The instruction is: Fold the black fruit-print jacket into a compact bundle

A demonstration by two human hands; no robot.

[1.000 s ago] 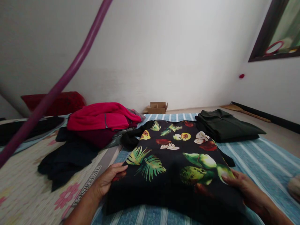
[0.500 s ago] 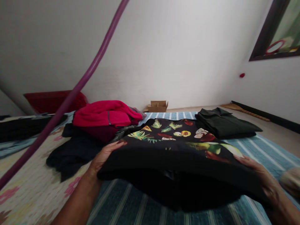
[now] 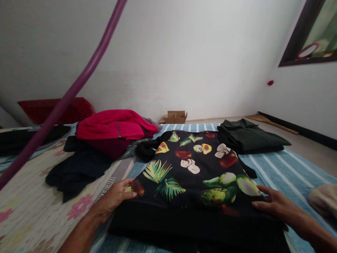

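A black garment point(image 3: 189, 186) with a print of fruit and palm leaves lies spread in front of me, its plain black hem towards me. My left hand point(image 3: 116, 195) pinches its left edge, thumb on top by a printed brown fruit. At the opposite edge my right hand point(image 3: 273, 205) grips the cloth, thumb above and the lower fingers hidden underneath. Black sleeve-like parts stick out at the far left and far right of the garment.
A pink fleece point(image 3: 110, 124) tops a clothes pile on the left, beside dark navy cloth point(image 3: 79, 172). Folded dark green clothing point(image 3: 250, 135) lies back right. A purple pole point(image 3: 86, 72) slants across the left. A cardboard box point(image 3: 176, 117) stands by the wall.
The garment's near end has come down from its raised, open-hemmed position and now lies flatter, showing more of the print. Both hands still hold its side edges.
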